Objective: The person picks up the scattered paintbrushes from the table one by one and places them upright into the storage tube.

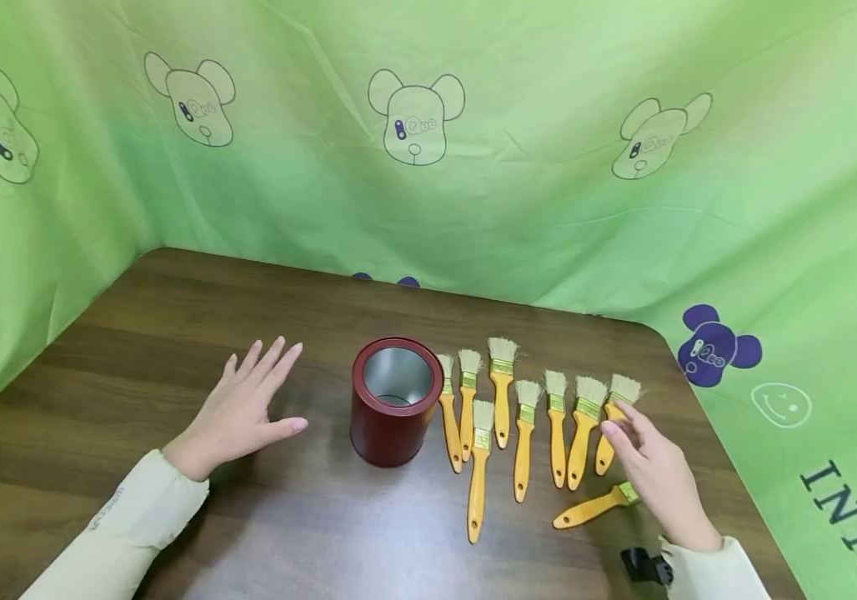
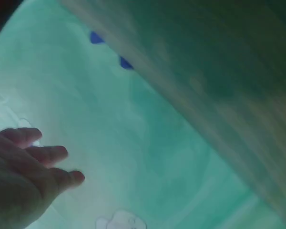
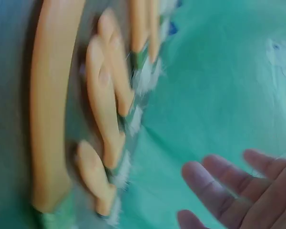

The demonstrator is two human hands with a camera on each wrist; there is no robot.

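Observation:
A dark red metal can (image 1: pixel 368 425) with no lid stands upright on the wooden table, its silvery inside showing. To its right lie several paintbrushes (image 1: pixel 478 492) with yellow handles and pale bristles, most with bristles pointing away from me. One paintbrush (image 1: pixel 586 511) lies crosswise, its bristle end hidden behind my right hand (image 1: pixel 657 479). That hand hovers over the rightmost brushes with fingers loosely bent, holding nothing; its fingertips overlap the far-right paintbrush (image 1: pixel 606 446) in the head view. My left hand (image 1: pixel 244 412) hangs left of the can, fingers spread, holding nothing.
A green cloth (image 1: pixel 533 208) with cartoon bear heads hangs around the table (image 1: pixel 196 300) at the back and sides. A black strap piece (image 1: pixel 642 567) sits by the right sleeve. Brush handles (image 3: pixel 52 105) appear close up in the right wrist view.

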